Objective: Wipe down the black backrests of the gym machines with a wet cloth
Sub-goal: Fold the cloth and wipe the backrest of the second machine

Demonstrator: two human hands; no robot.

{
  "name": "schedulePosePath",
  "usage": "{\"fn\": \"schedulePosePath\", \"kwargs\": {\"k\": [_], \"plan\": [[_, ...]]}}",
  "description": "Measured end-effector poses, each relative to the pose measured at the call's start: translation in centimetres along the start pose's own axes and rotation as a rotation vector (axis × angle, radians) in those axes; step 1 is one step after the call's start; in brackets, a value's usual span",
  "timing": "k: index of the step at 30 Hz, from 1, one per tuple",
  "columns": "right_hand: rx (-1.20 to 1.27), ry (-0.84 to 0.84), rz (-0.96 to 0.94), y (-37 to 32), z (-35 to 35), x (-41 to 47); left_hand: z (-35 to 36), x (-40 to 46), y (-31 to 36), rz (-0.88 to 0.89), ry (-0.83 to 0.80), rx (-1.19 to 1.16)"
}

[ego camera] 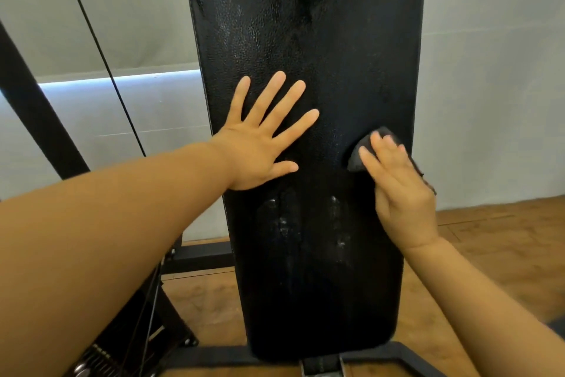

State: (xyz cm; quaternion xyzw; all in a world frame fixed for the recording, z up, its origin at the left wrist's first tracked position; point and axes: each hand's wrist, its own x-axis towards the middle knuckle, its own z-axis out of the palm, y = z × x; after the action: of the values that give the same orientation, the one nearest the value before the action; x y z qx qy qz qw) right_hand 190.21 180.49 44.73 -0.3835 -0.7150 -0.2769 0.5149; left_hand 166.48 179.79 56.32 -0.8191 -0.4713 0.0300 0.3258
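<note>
Two hands on our backrest [305, 40]: left hand [260, 150] flat, fingers spread; right hand [400, 190] presses cloth [357, 159] near right edge. Upper part glistens; lower smears remain.

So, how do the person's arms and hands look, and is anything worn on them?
Both arms are bare up to the frame edge: no sleeves show. The left hand and the right hand wear no gloves, rings, watch or bracelet. The nails on the fingers are short and unpainted.
</note>
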Motion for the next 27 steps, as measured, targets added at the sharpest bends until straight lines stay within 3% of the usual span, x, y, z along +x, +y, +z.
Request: {"fn": "schedulePosePath", "kwargs": {"k": [6, 12, 17, 23, 27], "plan": [[-0.061, 0.116, 0.143, -0.1, 1.1, 2.3, -0.1, -0.1, 0.2, -0.009, 0.005, -0.003], [-0.108, 0.003, -0.001, -0.3, 0.5, -2.3, 0.3, 0.0, 0.6, -0.037, 0.04, 0.013], [-0.034, -0.037, -0.08, 0.8, -0.2, 0.5, 0.3, 0.1, 0.7, -0.043, 0.075, 0.028], [-0.015, 0.041, 0.003, -1.6, 1.0, 0.7, 0.5, 0.0, 0.7, -0.052, 0.099, 0.03], [0.018, -0.063, -0.046, -3.3, 1.4, -4.0, 0.5, 0.1, 0.7, -0.047, 0.108, 0.025]]}}
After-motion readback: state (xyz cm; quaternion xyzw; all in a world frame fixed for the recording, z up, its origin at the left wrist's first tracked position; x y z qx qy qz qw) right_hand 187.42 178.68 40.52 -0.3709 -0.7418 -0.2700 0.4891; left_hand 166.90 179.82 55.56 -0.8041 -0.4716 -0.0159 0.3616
